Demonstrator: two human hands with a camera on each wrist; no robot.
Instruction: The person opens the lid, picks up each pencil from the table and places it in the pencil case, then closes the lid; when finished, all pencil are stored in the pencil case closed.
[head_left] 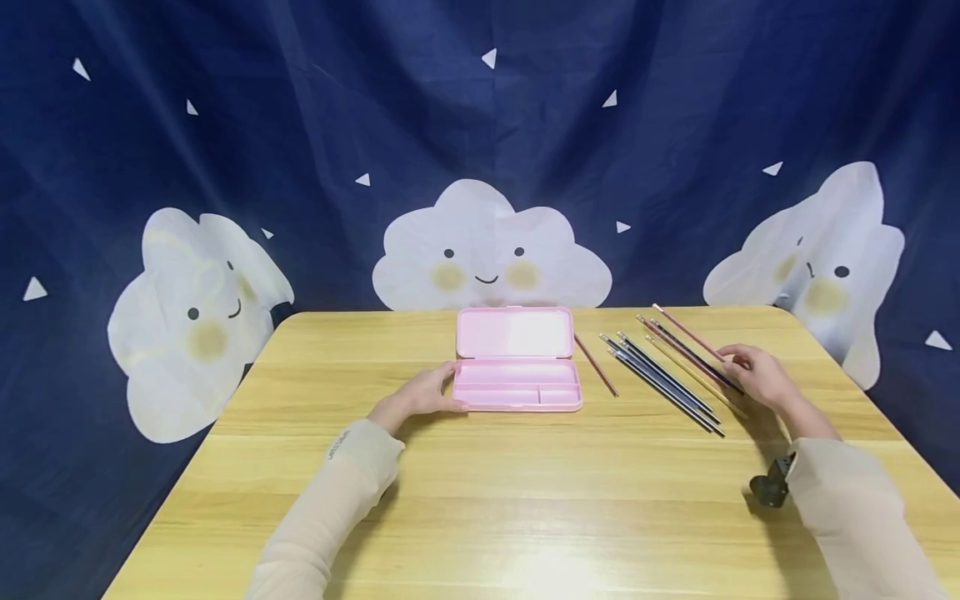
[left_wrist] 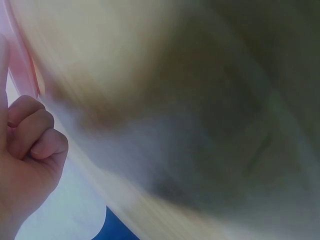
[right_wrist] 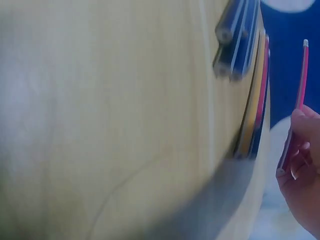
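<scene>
the right hand (head_left: 757,373) pinches one pink pencil (right_wrist: 295,110) between thumb and fingertips, at the 3 o'clock side of the table (head_left: 480,500); the right wrist view shows this grip. the other pencils (head_left: 663,379) lie in a loose row just at 9 o'clock of this hand. the left hand (head_left: 423,393) rests with curled fingers against the 9 o'clock end of the open pink pencil case (head_left: 517,385), steadying it. i judge the step is picking up a pencil; the next move needs to carry it toward 9 o'clock and lay it lengthwise in the long compartment. both wrist views are much blurred, and if the left thumb grips the case rim i cannot tell.
</scene>
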